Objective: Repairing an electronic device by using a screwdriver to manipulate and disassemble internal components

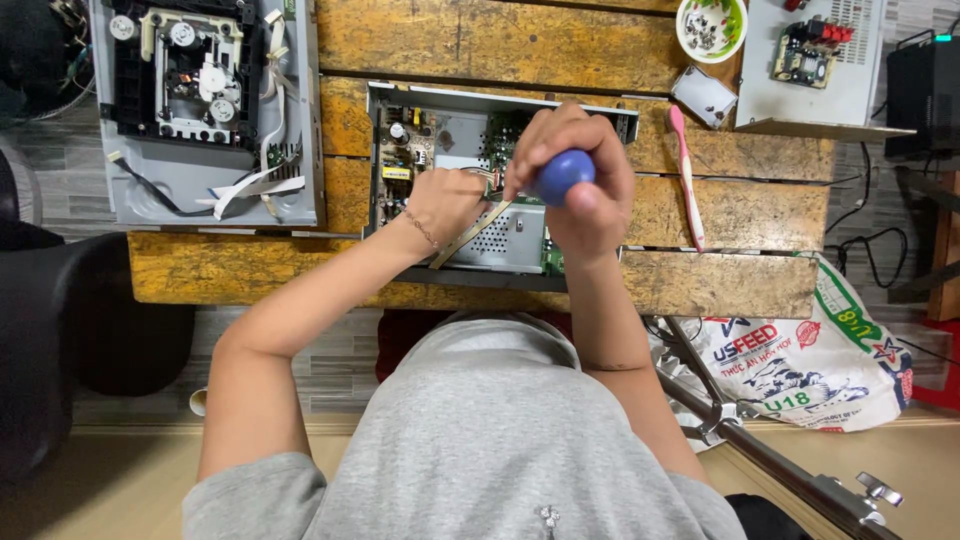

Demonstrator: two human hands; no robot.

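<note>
An opened electronics chassis (400, 100) with circuit boards (404, 160) and a perforated metal shield (505, 240) lies on the wooden table (500, 40). My right hand (580, 170) grips a screwdriver by its round blue handle (563, 174), held upright over the middle of the chassis; its shaft is hidden by the hand. My left hand (447, 200) rests inside the chassis just left of it, fingers on a flat ribbon cable (468, 238) near the boards.
A grey lid carrying a disc drive mechanism (190, 70) lies at the left. A pink toothbrush (686, 175), a white bowl of small parts (711, 26), a small clear box (704, 96) and another grey unit (815, 70) lie at the right. A printed sack (810, 365) is on the floor.
</note>
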